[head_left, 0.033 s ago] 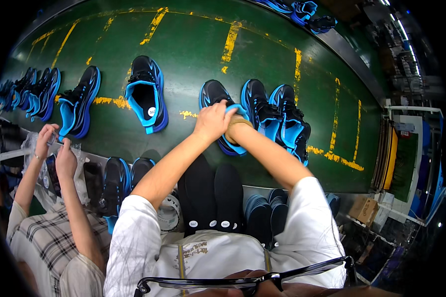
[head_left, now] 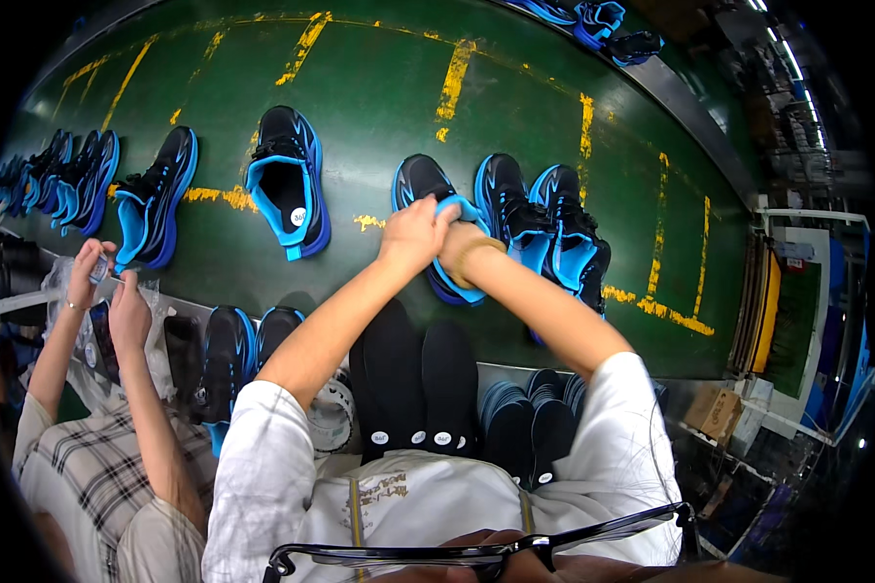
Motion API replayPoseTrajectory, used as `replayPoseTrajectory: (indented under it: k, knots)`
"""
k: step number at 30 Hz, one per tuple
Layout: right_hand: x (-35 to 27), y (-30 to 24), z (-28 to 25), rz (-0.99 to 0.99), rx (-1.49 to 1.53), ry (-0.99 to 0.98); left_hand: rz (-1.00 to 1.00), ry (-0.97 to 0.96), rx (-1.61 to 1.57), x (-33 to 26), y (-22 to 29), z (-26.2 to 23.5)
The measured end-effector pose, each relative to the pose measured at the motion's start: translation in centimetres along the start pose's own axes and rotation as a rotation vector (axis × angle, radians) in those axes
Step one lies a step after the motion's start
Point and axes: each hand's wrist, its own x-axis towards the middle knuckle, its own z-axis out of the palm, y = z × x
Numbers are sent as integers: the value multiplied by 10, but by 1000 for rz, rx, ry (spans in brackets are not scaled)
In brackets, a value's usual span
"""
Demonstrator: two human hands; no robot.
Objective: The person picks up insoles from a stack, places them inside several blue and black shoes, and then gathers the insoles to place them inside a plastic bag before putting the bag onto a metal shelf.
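Observation:
A black and blue sneaker [head_left: 422, 177] lies on the green table in front of me, toe pointing away. My left hand [head_left: 416, 235] is closed on the sneaker's upper near the opening. My right hand [head_left: 459, 249], with a tan band [head_left: 478, 257] round the wrist, reaches into the opening. Its fingers are hidden by the shoe and my left hand. Right beside it stand two more sneakers [head_left: 501, 189] of the same kind. Another sneaker [head_left: 284, 131] lies apart to the left, a dark insole with a white round label showing inside.
Black insoles [head_left: 449, 379] and stacks of blue-edged insoles [head_left: 507, 428] lie at the table's near edge. A co-worker's hands [head_left: 126, 311] are at the left, near a row of sneakers [head_left: 156, 194]. Yellow lines mark the green table [head_left: 379, 107]. A cardboard box [head_left: 715, 413] is at right.
My right hand has drawn back slightly, so more of its back shows above the shoe's opening. My left hand stays on the sneaker.

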Motion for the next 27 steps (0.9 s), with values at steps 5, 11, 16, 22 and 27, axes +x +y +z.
replayPoseTrajectory:
  k: [5,11,16,22,27]
  knots:
    - [-38,-2,11,-130,36,-28,-546,-191,-371,20,5,-18]
    - [-58,-10,77,-147,340,976,377,-139,310,23,8,-24]
    - [-82,-26,124,-174,601,1178,500,-256,462,-2,40,-47]
    - [-91,-14,111,-253,715,1307,451,-310,551,9,1,-32]
    - [-88,56,128,509,578,1309,309,-496,717,34,23,-12]
